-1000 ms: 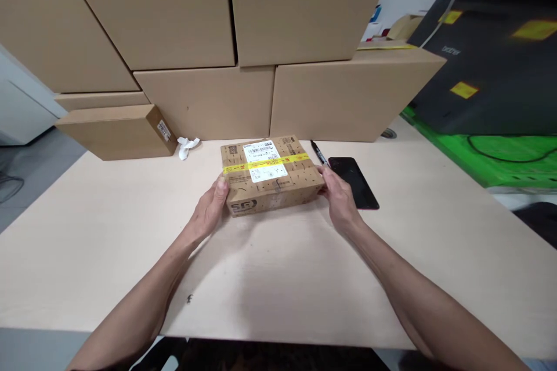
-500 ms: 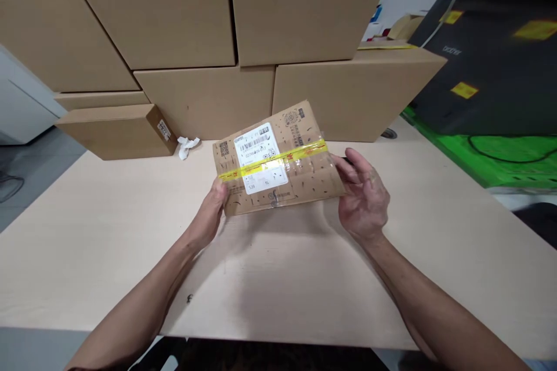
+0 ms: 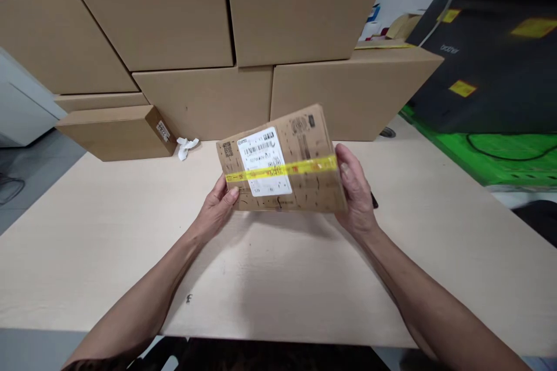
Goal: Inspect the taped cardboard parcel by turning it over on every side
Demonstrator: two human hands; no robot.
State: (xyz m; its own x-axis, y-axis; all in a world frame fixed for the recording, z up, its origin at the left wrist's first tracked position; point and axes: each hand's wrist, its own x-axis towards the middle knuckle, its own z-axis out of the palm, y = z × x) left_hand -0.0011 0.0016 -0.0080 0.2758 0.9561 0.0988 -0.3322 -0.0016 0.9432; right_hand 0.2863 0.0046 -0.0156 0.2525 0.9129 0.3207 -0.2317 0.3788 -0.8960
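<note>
Above the near half of the pale table (image 3: 270, 284), a small parcel (image 3: 304, 185) is held clear of the surface between 2 bare hands, its top face tipped up toward the camera. A second earlier it lay flat on the table with both hands at its ends; half a second ago it was already tilted while the right hand had let go with fingers spread, and now that hand has closed back on it.

At the parcel's left end, the left hand (image 3: 217, 208) grips with the thumb curled onto the top face beside the yellow tape (image 3: 304, 167) and the fingers hidden beneath. At the parcel's right end, the right hand (image 3: 357, 194) clasps the edge, thumb on the front by the tape's end, fingers wrapped behind.

On the parcel, a white shipping label (image 3: 264, 161) carries a barcode; its small print is too blurred to read.

Just behind the right hand, a dark phone's corner (image 3: 373, 202) peeks out. Farther beyond the parcel, a crumpled white scrap (image 3: 186, 146) lies before stacked cardboard boxes (image 3: 209, 98). Right of those, a black machine (image 3: 487, 58) reads "brother".
</note>
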